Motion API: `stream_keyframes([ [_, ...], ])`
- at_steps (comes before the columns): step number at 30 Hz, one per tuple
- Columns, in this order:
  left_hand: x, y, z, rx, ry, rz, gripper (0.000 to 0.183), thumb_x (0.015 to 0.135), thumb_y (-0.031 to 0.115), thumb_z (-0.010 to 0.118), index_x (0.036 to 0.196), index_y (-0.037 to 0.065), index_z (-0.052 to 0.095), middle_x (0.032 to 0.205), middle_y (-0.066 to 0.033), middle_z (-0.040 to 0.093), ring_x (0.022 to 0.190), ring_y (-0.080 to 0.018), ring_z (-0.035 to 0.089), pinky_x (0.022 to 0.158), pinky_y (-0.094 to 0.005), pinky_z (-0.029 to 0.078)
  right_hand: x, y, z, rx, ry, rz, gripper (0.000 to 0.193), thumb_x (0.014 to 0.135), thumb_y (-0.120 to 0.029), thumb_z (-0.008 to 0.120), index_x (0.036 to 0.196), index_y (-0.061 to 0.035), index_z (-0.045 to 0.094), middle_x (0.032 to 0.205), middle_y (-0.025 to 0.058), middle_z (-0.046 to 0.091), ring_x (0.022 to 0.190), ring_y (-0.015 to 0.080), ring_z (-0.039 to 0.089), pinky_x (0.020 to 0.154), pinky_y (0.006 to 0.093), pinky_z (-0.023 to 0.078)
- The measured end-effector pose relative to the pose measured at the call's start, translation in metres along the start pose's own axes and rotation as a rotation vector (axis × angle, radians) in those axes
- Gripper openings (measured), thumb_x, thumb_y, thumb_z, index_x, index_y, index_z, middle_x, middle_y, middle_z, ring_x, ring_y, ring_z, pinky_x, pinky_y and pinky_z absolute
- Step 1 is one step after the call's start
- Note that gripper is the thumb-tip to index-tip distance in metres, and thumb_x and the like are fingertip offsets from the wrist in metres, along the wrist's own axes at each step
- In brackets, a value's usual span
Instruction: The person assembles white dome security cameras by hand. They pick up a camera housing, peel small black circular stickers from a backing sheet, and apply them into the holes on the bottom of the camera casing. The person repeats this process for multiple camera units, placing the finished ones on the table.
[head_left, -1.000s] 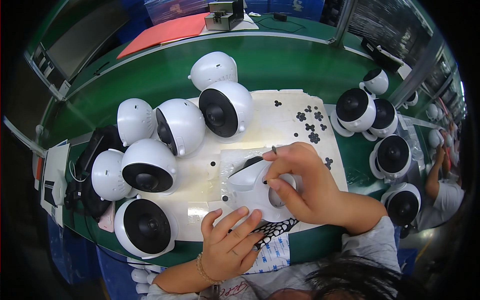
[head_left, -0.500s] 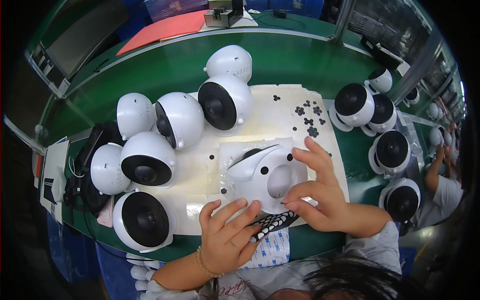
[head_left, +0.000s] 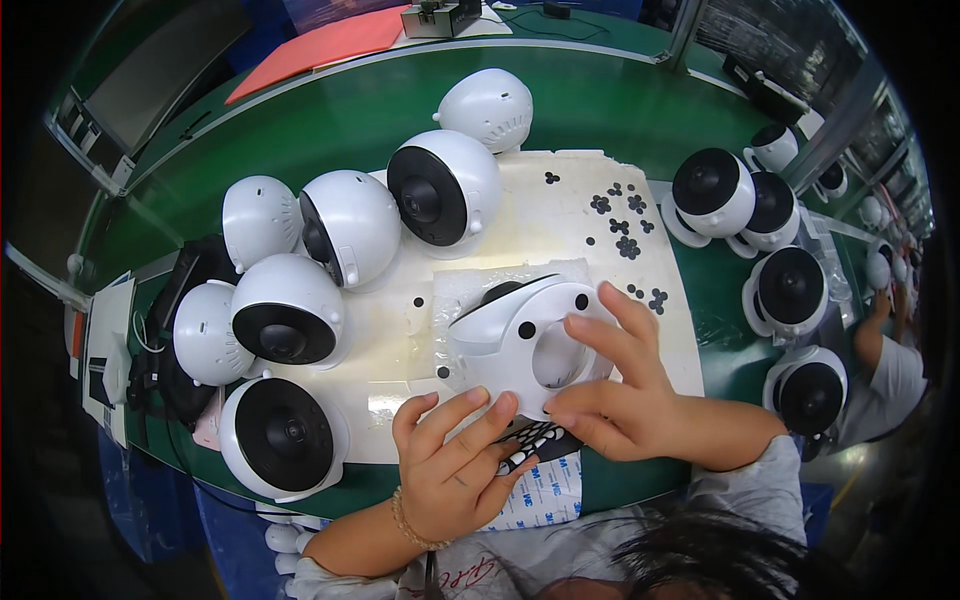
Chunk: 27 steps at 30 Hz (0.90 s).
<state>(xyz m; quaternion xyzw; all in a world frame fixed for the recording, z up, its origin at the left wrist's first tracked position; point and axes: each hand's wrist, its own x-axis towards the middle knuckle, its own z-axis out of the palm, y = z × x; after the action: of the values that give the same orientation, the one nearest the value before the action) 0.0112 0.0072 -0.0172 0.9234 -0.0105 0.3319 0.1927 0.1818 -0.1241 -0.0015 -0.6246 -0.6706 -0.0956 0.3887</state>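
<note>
A white-and-black dome camera [head_left: 485, 340] is laid tilted on translucent wrap [head_left: 460, 288] over a cream board [head_left: 560, 225], its ring-shaped base [head_left: 512, 376] turned up and dotted with black round pads [head_left: 526, 330]. At the base's near edge the right hand's [head_left: 630, 400] thumb and forefinger are set narrowly, though whether a pad is pinched cannot be told, while a dotted black sheet [head_left: 540, 440] is gripped by the left hand [head_left: 450, 462]. Similar cameras [head_left: 350, 228] are grouped to the left, with others [head_left: 790, 290] lined up along the right.

L hand [head_left: 450, 462]: holds blk/wht dot sheet [head_left: 540, 440] | R hand [head_left: 628, 395]: at wht cam [head_left: 500, 348]
</note>
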Motion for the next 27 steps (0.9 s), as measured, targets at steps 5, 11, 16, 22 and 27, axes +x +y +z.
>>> stream_keyframes([
  [5, 0.002, 0.003, -0.001, -0.039, 0.023, -0.063, 0.013, 0.067, 0.019, 0.068, 0.072, 0.008, 0.064, 0.116, -0.0066, 0.057, 0.107, -0.0222, 0.049, 0.088, -0.0407, 0.029, -0.007, 0.01, 0.0, -0.314, 0.157, -0.204, 0.027, 0.069, -0.033, 0.066, 0.093, -0.0198, 0.064, 0.12, 0.0043, 0.051, 0.116, 0.0297, 0.038, 0.097, 0.044, 0.019],
  [11, 0.001, 0.001, 0.0, -0.104, 0.034, -0.062, 0.019, 0.067, 0.024, 0.069, 0.07, 0.007, 0.062, 0.115, -0.0074, 0.057, 0.107, -0.0239, 0.048, 0.088, -0.0414, 0.03, -0.001, -0.008, -0.019, -0.038, 0.049, -0.058, 0.028, 0.067, -0.034, 0.069, 0.091, -0.0194, 0.064, 0.11, -0.0027, 0.057, 0.111, 0.0229, 0.045, 0.096, 0.0443, 0.016],
  [16, 0.0, 0.002, -0.001, -0.114, 0.009, -0.058, 0.024, 0.069, 0.029, 0.068, 0.07, 0.006, 0.061, 0.115, -0.008, 0.057, 0.108, -0.0252, 0.047, 0.09, -0.0434, 0.028, 0.001, -0.02, -0.008, -0.003, -0.013, -0.082, 0.019, 0.067, -0.026, 0.07, 0.083, -0.0174, 0.064, 0.104, -0.0028, 0.061, 0.107, 0.0204, 0.05, 0.096, 0.0437, 0.016],
  [22, 0.0, 0.001, 0.001, -0.053, -0.004, -0.031, 0.03, 0.076, 0.036, 0.06, 0.069, 0.006, 0.06, 0.115, -0.0089, 0.057, 0.108, -0.0265, 0.047, 0.093, -0.0465, 0.024, -0.001, -0.019, 0.002, -0.125, 0.107, -0.289, 0.013, 0.066, -0.021, 0.068, 0.078, -0.0166, 0.063, 0.105, -0.0023, 0.06, 0.109, 0.0181, 0.049, 0.093, 0.0419, 0.02],
  [27, -0.002, 0.001, -0.001, -0.026, -0.023, -0.041, 0.032, 0.081, 0.034, 0.055, 0.068, 0.005, 0.06, 0.115, -0.0095, 0.057, 0.108, -0.0268, 0.047, 0.093, -0.0476, 0.024, -0.009, -0.008, -0.012, 0.005, 0.044, -0.139, 0.006, 0.072, -0.014, 0.06, 0.077, -0.0141, 0.057, 0.121, 0.0094, 0.05, 0.118, 0.0298, 0.038, 0.093, 0.0426, 0.024],
])
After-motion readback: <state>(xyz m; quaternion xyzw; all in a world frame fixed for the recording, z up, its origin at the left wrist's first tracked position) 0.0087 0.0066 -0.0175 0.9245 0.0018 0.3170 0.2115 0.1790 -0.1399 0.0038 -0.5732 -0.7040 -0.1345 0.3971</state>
